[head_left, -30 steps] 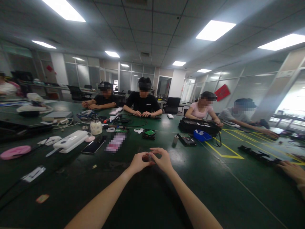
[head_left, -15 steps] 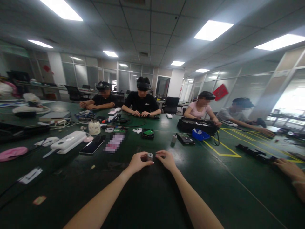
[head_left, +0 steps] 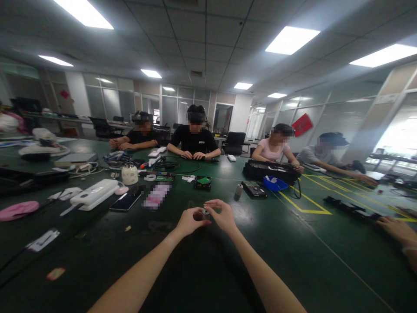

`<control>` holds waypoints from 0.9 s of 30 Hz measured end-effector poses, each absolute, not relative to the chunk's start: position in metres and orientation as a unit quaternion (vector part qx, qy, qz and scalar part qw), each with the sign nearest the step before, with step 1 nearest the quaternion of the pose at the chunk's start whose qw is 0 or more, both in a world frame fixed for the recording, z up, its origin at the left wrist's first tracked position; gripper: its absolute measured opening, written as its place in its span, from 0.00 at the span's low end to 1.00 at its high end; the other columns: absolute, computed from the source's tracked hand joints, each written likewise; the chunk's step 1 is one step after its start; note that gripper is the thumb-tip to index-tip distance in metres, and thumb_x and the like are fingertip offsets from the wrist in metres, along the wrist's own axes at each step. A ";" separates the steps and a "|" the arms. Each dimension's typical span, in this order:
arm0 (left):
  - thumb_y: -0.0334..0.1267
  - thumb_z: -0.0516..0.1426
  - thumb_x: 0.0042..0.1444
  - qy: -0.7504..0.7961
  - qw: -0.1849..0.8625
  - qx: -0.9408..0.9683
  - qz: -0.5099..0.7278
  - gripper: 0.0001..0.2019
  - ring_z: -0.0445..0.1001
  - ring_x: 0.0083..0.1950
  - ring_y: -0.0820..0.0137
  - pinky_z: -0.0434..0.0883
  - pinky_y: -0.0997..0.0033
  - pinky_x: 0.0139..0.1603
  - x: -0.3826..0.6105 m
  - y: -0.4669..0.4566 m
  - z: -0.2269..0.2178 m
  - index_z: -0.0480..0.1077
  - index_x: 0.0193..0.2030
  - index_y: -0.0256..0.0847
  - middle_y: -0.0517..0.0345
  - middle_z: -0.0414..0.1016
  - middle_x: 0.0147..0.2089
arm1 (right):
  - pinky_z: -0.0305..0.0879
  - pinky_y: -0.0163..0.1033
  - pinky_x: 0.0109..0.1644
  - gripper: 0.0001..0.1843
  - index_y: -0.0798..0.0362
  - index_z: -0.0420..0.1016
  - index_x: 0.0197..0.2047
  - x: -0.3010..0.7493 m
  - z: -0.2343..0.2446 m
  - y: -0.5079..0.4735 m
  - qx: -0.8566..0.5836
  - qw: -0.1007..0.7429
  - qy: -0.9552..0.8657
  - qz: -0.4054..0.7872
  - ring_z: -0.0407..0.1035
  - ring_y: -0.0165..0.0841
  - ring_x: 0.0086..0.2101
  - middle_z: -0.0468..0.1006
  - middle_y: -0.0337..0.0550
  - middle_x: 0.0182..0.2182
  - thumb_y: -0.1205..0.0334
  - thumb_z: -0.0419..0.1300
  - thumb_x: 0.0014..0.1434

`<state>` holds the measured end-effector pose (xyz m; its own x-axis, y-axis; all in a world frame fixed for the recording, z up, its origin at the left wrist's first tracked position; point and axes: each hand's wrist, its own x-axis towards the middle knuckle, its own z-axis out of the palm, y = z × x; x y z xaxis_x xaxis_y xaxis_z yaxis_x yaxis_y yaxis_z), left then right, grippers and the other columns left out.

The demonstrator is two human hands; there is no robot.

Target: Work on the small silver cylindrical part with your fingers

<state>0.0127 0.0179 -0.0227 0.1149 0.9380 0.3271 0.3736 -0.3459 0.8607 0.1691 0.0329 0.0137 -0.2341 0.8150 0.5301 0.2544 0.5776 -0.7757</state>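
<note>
My left hand [head_left: 189, 222] curls its thumb and fingers around a small silver metal cylinder [head_left: 205, 212] just above or on the green table; I cannot tell whether its base rests there. A dark spot marks the middle of the cylinder's top. From the other side my right hand [head_left: 223, 214] reaches over that top, with thumb and fingertips drawn together in a pinch. Whatever lies between those fingertips is too small or hidden to name. A second, similar silver cylinder [head_left: 239, 190] stands upright farther off, beside a hard drive [head_left: 255, 189].
Farther out lie a drive with a green board [head_left: 202, 182], a blue tray [head_left: 275, 184] and a black case [head_left: 270, 169]. On the left are a phone [head_left: 126, 198], a white power bank-like box [head_left: 94, 194] and a jar [head_left: 129, 174]. A co-worker's hand [head_left: 395, 229] rests at right.
My right hand has moved left and now meets the top of the silver cylinder, covering part of it. My left hand keeps its hold in nearly the same place.
</note>
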 end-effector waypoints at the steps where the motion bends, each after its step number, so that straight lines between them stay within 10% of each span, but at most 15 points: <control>1: 0.43 0.68 0.39 0.486 0.301 0.683 0.456 0.19 0.78 0.35 0.64 0.71 0.72 0.37 0.013 0.018 -0.023 0.76 0.39 0.38 0.56 0.80 0.32 | 0.72 0.42 0.43 0.07 0.54 0.77 0.35 0.167 0.013 0.030 -0.362 0.493 -0.742 0.274 0.77 0.37 0.35 0.82 0.45 0.33 0.62 0.63 0.51; 27: 0.44 0.67 0.41 0.479 0.287 0.694 0.454 0.19 0.77 0.36 0.64 0.71 0.72 0.37 0.013 0.016 -0.021 0.76 0.40 0.39 0.56 0.80 0.33 | 0.66 0.43 0.46 0.04 0.49 0.77 0.35 0.168 0.003 0.035 -0.373 0.500 -0.764 0.166 0.73 0.36 0.37 0.80 0.41 0.34 0.63 0.61 0.55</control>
<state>0.0130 0.0161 -0.0213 0.1289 0.9260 0.3548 0.4049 -0.3758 0.8336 0.1676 0.0345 0.0029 -0.2225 0.7354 0.6401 0.4036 0.6671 -0.6261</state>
